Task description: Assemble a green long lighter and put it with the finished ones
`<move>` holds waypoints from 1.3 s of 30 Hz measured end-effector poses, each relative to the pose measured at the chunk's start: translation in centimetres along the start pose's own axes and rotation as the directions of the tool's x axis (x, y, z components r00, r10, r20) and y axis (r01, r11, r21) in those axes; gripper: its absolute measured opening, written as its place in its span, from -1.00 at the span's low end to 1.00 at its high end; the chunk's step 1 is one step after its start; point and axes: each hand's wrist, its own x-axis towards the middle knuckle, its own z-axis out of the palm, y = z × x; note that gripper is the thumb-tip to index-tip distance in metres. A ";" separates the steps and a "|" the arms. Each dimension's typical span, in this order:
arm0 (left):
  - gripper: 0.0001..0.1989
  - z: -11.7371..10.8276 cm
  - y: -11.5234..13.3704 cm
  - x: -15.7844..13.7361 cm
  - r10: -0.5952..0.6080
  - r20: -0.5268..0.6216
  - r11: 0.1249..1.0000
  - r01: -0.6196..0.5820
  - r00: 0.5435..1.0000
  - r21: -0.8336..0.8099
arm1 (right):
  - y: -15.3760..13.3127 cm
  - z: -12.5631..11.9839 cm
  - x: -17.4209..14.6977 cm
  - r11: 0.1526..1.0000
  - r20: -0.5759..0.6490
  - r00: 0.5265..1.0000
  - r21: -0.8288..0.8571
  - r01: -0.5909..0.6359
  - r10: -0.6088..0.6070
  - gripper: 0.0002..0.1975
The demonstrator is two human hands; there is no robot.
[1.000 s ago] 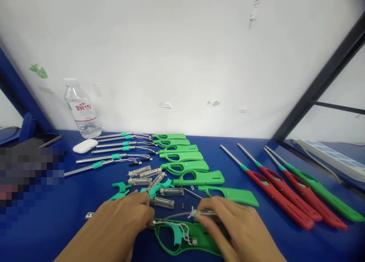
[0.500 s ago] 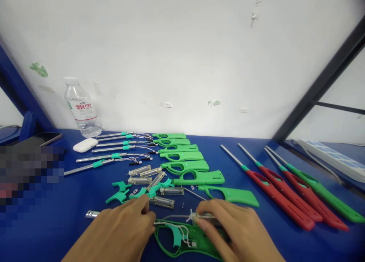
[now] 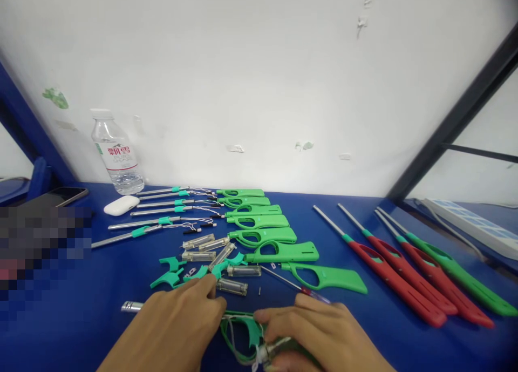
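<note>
**Both hands low over the open lighter shell**

Head view: my left hand [image 3: 178,329] lies at the near edge of the blue counter [image 3: 81,307], fingers curled down at the front end of the green lighter shell [image 3: 238,334], where a metal tube [image 3: 131,306] pokes out to the left of my knuckles. I cannot tell whether that grip is closed on the tube or only pressing it down; my own hand hides the fingertips. My right hand [image 3: 319,334] covers the shell's rear half, and its grip pinches a small clear fuel cartridge [image 3: 271,351] with thin white wires [image 3: 259,356] trailing off it, held just over the shell's cavity. A teal trigger [image 3: 253,331] sits inside the shell between my two hands.

Just beyond my fingers lie spare clear cartridges [image 3: 232,286], loose teal triggers [image 3: 170,277] and a slim screwdriver [image 3: 291,284]. Farther off are a row of empty green handle halves [image 3: 267,236], tubes with teal collars [image 3: 157,222] to their left, and finished red lighters [image 3: 400,269] at right.

I judge the wires the main risk: they could get pinched under the cartridge or snag on the trigger. A slip of my left hand would shift the shell, and a sweep of my knuckles could scatter the small parts nearby.
</note>
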 end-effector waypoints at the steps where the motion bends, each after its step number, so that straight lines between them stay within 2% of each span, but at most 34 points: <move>1: -0.63 -0.3 0.2 0.0 -0.021 0.066 0.999 0.019 0.998 0.034 | 0.1 0.2 -0.1 1.000 -0.032 0.999 -0.017 0.001 -0.002 -0.55; 3: -0.46 -1.1 0.6 0.1 -0.073 0.201 0.992 0.051 0.977 0.116 | 0.4 0.5 -0.5 0.999 -0.039 0.999 -0.043 -0.013 0.011 -0.51; 5: -0.37 -2.0 1.1 0.2 -0.110 0.286 0.984 0.063 0.952 0.168 | 0.7 0.5 -0.9 0.998 0.049 0.998 -0.036 -0.042 0.044 -0.51; 7: -0.36 -2.7 1.6 0.2 -0.115 0.312 0.984 0.063 0.943 0.169 | 0.9 0.3 -1.3 0.997 0.148 0.985 -0.005 -0.083 0.083 -0.55; 9: -0.37 -2.9 1.8 0.2 -0.112 0.319 0.985 0.062 0.941 0.163 | 0.9 0.1 -1.6 0.992 0.175 0.978 0.037 -0.118 0.110 -0.63; 12: -0.37 -2.4 1.6 0.0 -0.113 0.311 0.985 0.066 0.944 0.157 | 0.8 0.2 -1.7 0.983 0.189 0.971 0.076 -0.165 0.148 -0.78; 14: -0.38 -1.7 1.0 -0.1 -0.101 0.273 0.987 0.062 0.957 0.147 | 0.9 0.5 -1.7 0.977 0.188 0.969 0.103 -0.184 0.163 -0.82; 17: -0.56 -0.4 0.2 -0.3 -0.018 0.084 0.998 0.014 0.996 0.055 | 1.1 1.0 -1.7 0.966 0.154 0.971 0.156 -0.208 0.184 -0.77; 19: -0.69 0.2 -0.1 -0.2 0.023 -0.041 1.000 -0.024 0.999 -0.020 | 1.2 1.0 -1.6 0.946 0.195 0.955 0.190 -0.262 0.225 -0.85; 21: -0.72 0.4 -0.1 0.0 0.033 -0.095 0.998 -0.039 0.995 -0.054 | 1.3 0.8 -1.5 0.927 0.263 0.928 0.198 -0.318 0.263 -0.96; 24: -0.69 0.4 -0.1 0.3 0.038 -0.102 0.998 -0.044 0.994 -0.055 | 1.1 0.4 -1.2 0.929 0.268 0.923 0.171 -0.329 0.277 -0.85; 29: -0.57 1.5 -0.6 0.2 0.047 -0.082 0.998 -0.051 0.995 -0.042 | 0.8 0.2 -1.0 0.938 0.248 0.927 0.137 -0.320 0.280 -0.84; 34: -0.28 2.8 -1.2 -0.2 0.065 0.025 0.991 -0.068 0.998 0.113 | 0.8 0.2 -1.3 0.943 0.255 0.929 0.130 -0.307 0.268 -0.88; 36: -0.23 2.5 -1.1 -0.1 0.073 0.042 0.985 -0.079 0.996 0.152 | 0.9 0.2 -1.4 0.948 0.241 0.937 0.133 -0.289 0.252 -0.89; 39: -0.26 1.2 -0.4 0.0 0.057 0.086 0.986 -0.070 0.995 0.152 | 1.1 0.2 -1.4 0.960 0.225 0.951 0.136 -0.245 0.211 -0.97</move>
